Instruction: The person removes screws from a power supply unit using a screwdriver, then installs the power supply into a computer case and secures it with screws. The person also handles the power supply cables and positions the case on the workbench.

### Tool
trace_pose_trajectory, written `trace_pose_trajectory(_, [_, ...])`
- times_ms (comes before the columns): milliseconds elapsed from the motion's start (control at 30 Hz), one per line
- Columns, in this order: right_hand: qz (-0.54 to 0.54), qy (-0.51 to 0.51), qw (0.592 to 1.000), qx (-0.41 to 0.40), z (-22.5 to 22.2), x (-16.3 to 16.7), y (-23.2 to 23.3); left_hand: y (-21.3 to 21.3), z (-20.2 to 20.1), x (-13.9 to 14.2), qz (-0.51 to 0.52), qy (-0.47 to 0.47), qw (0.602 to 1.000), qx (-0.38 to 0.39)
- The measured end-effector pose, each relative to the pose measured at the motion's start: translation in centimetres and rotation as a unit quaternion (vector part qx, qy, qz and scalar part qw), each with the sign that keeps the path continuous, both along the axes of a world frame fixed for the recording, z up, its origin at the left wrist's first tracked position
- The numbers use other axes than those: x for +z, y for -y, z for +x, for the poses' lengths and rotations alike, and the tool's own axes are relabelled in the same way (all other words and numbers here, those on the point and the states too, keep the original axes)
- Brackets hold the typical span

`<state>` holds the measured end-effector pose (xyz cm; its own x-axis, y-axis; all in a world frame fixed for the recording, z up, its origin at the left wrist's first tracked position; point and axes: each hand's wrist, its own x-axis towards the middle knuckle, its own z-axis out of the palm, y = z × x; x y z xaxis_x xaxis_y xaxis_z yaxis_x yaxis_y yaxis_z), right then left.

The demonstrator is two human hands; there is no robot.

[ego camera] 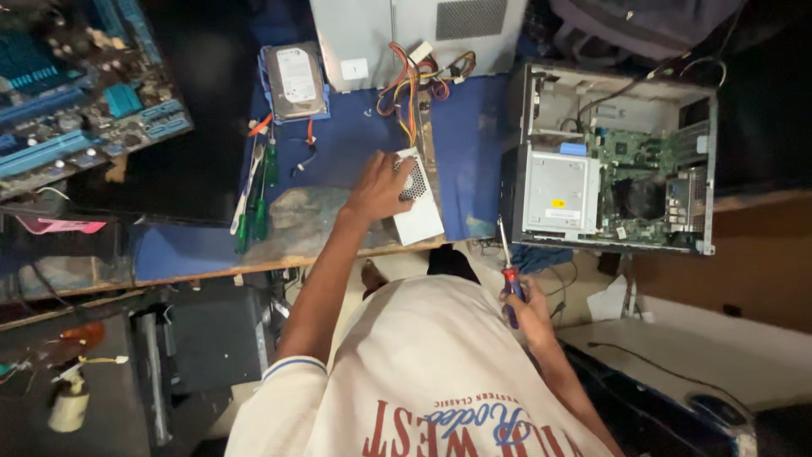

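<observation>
Resting palm-down on the vented end of a white power supply unit (416,196), the left hand (378,188) has its fingers spread loosely over the casing, pressing rather than gripping, with the unit lying on the blue-covered bench (474,135) and its coloured wire bundle (408,85) running away from it. The right hand (529,311) is closed around the red-and-blue handle of a screwdriver (508,271), shaft pointing up towards the open computer case (613,161). Green-handled screwdrivers (258,199) and a hard drive (293,80) lie left of the unit.

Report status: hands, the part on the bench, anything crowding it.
Left hand flat on power supply. Right hand grips screwdriver. Wire bundle attached; open computer case alongside.
</observation>
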<state>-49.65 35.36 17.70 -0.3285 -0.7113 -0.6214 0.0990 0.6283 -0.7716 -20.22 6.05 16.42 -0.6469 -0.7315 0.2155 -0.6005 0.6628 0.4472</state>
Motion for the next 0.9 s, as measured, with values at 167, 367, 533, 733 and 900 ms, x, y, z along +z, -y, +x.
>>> trace_pose_trajectory(167, [-0.109,-0.317,0.926,0.175,-5.1,-0.7,-2.7,0.3,-1.9,1.2,0.039,0.006,0.999,-0.036])
trace_pose_trajectory(367, [0.072,-0.271,0.936,0.213,-13.1,-2.1,-5.6,5.0,-7.4,4.3,0.063,-0.118,0.988,0.072])
trace_pose_trajectory(533, [0.131,-0.310,0.913,0.231,-20.7,-1.8,-4.5,16.1,-16.9,9.8,0.010,-0.174,0.984,0.045])
trace_pose_trajectory(733, [0.214,-0.278,0.927,0.136,-28.5,-1.1,-0.1,31.9,-34.2,14.3,-0.019,-0.168,0.985,-0.034])
trace_pose_trajectory(900, [0.246,-0.259,0.931,0.070,-33.1,-1.9,2.6,42.1,-47.9,13.5,-0.110,-0.187,0.975,-0.044])
